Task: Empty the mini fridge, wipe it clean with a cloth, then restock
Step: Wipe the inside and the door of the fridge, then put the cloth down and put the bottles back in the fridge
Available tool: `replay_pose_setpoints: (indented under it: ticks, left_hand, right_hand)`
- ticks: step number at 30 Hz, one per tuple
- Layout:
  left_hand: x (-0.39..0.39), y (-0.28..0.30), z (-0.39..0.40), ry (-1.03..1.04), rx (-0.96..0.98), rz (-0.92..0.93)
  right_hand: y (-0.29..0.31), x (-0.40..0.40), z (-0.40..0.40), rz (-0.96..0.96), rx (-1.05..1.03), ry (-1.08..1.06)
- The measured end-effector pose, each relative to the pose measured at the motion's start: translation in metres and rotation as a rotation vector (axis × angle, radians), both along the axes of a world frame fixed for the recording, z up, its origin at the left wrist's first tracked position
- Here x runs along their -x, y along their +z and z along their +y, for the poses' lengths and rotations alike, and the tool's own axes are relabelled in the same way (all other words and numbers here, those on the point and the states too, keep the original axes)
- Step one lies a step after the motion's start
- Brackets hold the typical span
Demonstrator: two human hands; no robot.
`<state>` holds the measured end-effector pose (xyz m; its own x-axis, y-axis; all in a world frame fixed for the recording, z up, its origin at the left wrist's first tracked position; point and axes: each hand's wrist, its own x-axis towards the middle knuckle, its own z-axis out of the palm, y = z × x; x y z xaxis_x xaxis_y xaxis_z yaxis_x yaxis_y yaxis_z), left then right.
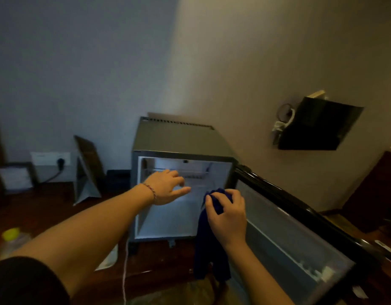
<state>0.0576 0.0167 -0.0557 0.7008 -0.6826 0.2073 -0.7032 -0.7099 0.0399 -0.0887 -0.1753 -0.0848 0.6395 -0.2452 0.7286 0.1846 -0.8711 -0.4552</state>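
Blue cloth (214, 227) bunched in right-hand fingers (212, 205) (tail dangling)

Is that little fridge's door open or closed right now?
Open: the door is swung out to the right, and the mini fridge's lit interior shows.

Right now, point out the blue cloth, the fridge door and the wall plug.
blue cloth (212, 245), head view, hanging lower part.
fridge door (285, 234), head view, inner liner panel.
wall plug (61, 161), head view, black plug body.
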Motion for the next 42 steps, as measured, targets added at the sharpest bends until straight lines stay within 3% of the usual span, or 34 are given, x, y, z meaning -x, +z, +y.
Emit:
replay_pose_setpoints:
  ticks: [3, 12, 19, 32, 42]
  left_hand:
    - [-0.013, -0.009, 0.072, 0.124, -0.111, 0.018]
    - [-0.042, -0.021, 0.263, 0.491, -0.210, 0.061]
    - [-0.044, -0.058, 0.356, 0.723, -0.228, 0.140]
    - [-0.104, -0.131, 0.408, 0.974, -0.188, 0.352]
    - [-0.120, -0.197, 0.417, 1.020, -0.145, 0.538]
  right_hand:
    - [0.003, -0.049, 0.046, 0.046, 0.108, 0.070]
    - [0.000, -0.144, 0.197, 0.124, 0.276, 0.380]
    - [-0.044, -0.217, 0.291, 0.364, 0.509, 0.590]
    - [-0.121, -0.380, 0.386, 0.714, 0.578, 0.696]
    - [-0.204, -0.409, 0.417, 0.839, 0.676, 0.695]
